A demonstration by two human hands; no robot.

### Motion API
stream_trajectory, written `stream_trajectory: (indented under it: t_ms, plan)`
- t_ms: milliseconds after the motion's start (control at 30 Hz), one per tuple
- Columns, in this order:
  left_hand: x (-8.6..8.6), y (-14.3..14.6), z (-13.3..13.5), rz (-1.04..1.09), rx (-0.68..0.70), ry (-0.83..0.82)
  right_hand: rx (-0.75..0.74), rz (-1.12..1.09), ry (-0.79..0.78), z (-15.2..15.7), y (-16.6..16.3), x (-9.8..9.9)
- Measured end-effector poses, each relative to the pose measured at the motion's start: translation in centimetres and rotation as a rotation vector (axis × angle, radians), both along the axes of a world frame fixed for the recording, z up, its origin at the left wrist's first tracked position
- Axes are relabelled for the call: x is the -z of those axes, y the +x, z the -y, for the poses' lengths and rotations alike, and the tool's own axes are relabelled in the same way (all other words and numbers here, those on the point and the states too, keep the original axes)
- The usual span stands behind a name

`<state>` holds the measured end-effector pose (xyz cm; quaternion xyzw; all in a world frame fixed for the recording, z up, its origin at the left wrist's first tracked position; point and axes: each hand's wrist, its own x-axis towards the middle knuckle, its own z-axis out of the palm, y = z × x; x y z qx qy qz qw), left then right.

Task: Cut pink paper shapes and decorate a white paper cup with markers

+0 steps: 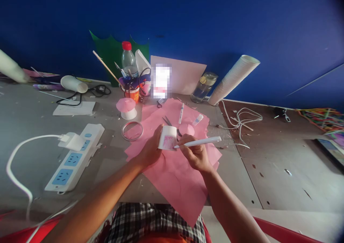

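My left hand (152, 148) is closed around the left side of a small white paper cup (168, 132), which is held above pink paper sheets (174, 178). Pink marker strokes cover part of the cup's side. In my right hand (195, 152) is a white marker pen (206, 141), its tip at the lower right of the marked patch. Whether the tip touches the cup I cannot tell. Just behind the hands lie scissors (167, 121), partly hidden by the cup, a pink paper disc (186, 129), a second marker (181, 113) and a white cap-like piece (198, 120).
A roll of tape (132, 131) and a cup with a pink paper top (126, 108) stand left of the paper. Further left is a power strip (75, 158). Behind are a plastic bottle (129, 58), a lit blurred screen (161, 80), a glass bottle (203, 87) and stacked paper cups (233, 79).
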<state>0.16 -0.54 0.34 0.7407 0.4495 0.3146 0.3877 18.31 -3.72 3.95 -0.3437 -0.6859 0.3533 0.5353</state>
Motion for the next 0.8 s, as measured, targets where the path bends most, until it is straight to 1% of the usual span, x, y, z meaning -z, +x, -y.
stream_trajectory:
  t_ms: [67, 133, 200, 333, 467, 567, 667, 800]
  plan:
    - [-0.07, 0.04, -0.01, 0.008, -0.006, -0.003, -0.029, 0.047, -0.003, 0.05, -0.09, -0.08]
    - [-0.16, 0.07, -0.01, 0.019, -0.006, 0.0, -0.013, 0.062, -0.011, 0.08, -0.14, -0.17]
    - [-0.23, 0.08, -0.01, 0.023, -0.005, 0.0, 0.019, 0.052, -0.023, 0.07, -0.15, -0.23]
    - [-0.16, 0.01, -0.01, -0.007, -0.012, -0.006, -0.023, 0.031, -0.042, 0.01, -0.19, -0.28]
    - [0.07, -0.09, -0.02, -0.021, -0.016, -0.001, 0.018, 0.009, -0.065, -0.03, -0.21, -0.25]
    - [0.18, -0.12, -0.02, -0.019, -0.007, -0.005, 0.0, 0.028, -0.075, -0.04, -0.17, -0.18]
    - [0.18, -0.09, -0.01, -0.016, -0.009, -0.006, 0.022, 0.011, -0.077, -0.06, -0.11, -0.11]
    - [0.07, -0.04, 0.03, -0.028, -0.014, -0.007, -0.033, 0.022, -0.086, -0.05, -0.11, -0.05]
